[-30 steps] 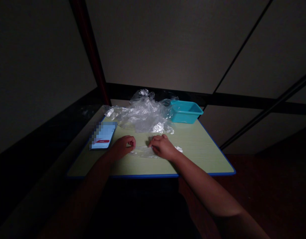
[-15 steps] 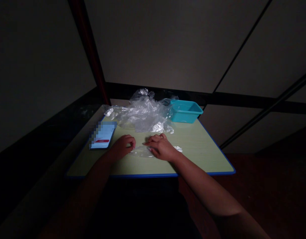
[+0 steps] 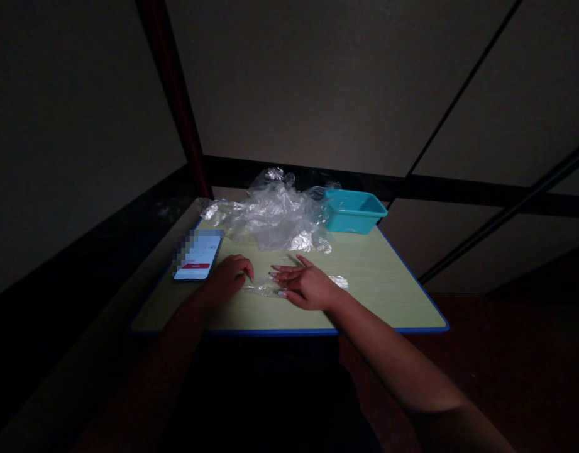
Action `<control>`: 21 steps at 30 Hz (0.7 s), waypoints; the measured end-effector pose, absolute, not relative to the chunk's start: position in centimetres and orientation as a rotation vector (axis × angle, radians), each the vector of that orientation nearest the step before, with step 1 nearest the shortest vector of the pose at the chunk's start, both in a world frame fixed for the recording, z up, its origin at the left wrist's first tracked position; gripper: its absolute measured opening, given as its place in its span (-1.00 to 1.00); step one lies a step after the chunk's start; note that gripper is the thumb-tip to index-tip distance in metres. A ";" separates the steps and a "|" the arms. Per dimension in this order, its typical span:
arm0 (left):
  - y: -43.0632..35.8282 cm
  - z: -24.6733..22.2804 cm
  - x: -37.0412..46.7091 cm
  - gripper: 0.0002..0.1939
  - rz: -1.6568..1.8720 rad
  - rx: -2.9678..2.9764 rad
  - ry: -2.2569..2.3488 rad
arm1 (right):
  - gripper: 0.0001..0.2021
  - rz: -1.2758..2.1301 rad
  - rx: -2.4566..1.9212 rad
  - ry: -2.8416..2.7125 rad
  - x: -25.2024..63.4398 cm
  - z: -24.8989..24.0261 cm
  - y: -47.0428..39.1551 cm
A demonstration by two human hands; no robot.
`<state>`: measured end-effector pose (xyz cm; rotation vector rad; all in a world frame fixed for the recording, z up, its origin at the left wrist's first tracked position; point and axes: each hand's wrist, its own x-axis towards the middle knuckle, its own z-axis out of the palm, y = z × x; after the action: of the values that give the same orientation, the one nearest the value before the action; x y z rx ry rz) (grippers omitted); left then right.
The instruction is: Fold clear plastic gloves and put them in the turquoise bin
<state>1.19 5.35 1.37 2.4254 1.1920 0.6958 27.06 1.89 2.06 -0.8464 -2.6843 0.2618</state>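
Note:
A small clear plastic bag (image 3: 263,288) lies flat near the front of the table, its shiny right end (image 3: 339,282) showing beyond my right wrist. My right hand (image 3: 308,284) rests over the bag with its fingers spread, palm down; it is open and covers the bag's middle. At the bag's left end, my left hand (image 3: 230,275) is closed, with bent fingers and the tips drawn together on the plastic. A heap of crumpled clear plastic bags (image 3: 277,214) lies behind both hands.
A turquoise plastic basket (image 3: 355,220) stands at the back right, touching the heap. To the left of my left hand is a phone (image 3: 197,255) with a lit screen. The pale table (image 3: 383,289) has a blue edge, and a panelled wall (image 3: 308,94) rises behind it.
My right hand's fingers have spread and straightened over the bag. The left hand's fingers have bent down more at the bag's left end. The view has shifted slightly.

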 end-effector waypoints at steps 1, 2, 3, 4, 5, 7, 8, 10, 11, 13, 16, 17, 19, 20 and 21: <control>5.0 1.5 1.3 -0.78 0.735 2.432 1.241 | -0.71 0.270 -0.843 -2.683 27.1 2.0 1.9; 4.6 1.7 1.5 -0.75 0.779 2.442 1.287 | -0.70 0.274 -0.841 -2.681 27.0 2.0 1.9; 3.9 1.8 1.8 -0.73 0.814 2.458 1.328 | -0.70 0.277 -0.839 -2.680 27.0 2.0 1.9; 3.2 1.9 2.2 -0.70 0.822 2.486 1.350 | -0.69 0.279 -0.838 -2.681 27.0 1.9 1.9; 2.4 1.9 2.7 -0.66 0.795 2.523 1.357 | -0.68 0.281 -0.838 -2.680 27.1 1.9 1.9; 0.8 1.7 3.6 -0.51 0.629 2.586 1.339 | -0.67 0.286 -0.839 -2.675 27.1 1.8 2.0; 0.2 1.5 4.0 -0.46 0.548 2.610 1.321 | -0.66 0.290 -0.840 -2.674 27.1 1.8 2.0; -0.8 1.0 4.6 -0.43 0.442 2.635 1.319 | -0.65 0.294 -0.846 -2.676 27.1 1.7 2.0; -1.0 0.8 4.7 -0.43 0.410 2.639 1.329 | -0.65 0.293 -0.849 -2.680 27.1 1.6 2.0; -1.2 0.5 4.7 -0.45 0.371 2.642 1.354 | -0.64 0.285 -0.856 -2.688 27.1 1.5 2.1; -1.1 0.5 4.6 -0.48 0.346 2.646 1.381 | -0.64 0.278 -0.851 -2.695 27.2 1.6 2.0; -1.0 0.5 4.6 -0.49 0.342 2.648 1.388 | -0.64 0.277 -0.851 -2.694 27.2 1.7 1.9; -1.0 0.5 4.6 -0.49 0.340 2.649 1.398 | -0.63 0.261 -0.870 -2.679 27.2 2.0 1.8; -1.1 0.5 4.6 -0.49 0.340 2.650 1.401 | -0.62 0.240 -0.892 -2.666 27.2 2.1 1.6; -1.1 0.5 4.6 -0.49 0.340 2.651 1.402 | -0.60 0.212 -0.921 -2.654 27.2 2.3 1.5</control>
<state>4.59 -1.10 0.52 2.6506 1.4016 0.3404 27.22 1.53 2.26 -0.9207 -2.6542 0.2123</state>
